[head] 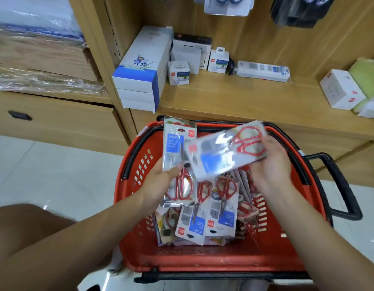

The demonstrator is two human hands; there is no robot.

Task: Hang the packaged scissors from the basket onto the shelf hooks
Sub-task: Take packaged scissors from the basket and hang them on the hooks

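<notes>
Red-handled scissors pack lies over fingers of right hand.

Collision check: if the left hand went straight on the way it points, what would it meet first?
Probably the tilted scissors pack in the right hand: the left hand, gripping an upright pack, points up-right toward it. The two packs overlap in view, but depth is unclear.

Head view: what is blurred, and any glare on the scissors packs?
Head view: the tilted scissors pack in the right hand is motion-smeared with glare across its plastic; the upright pack in the left hand is sharper; the wrapped stacks at left are blurred.
</notes>
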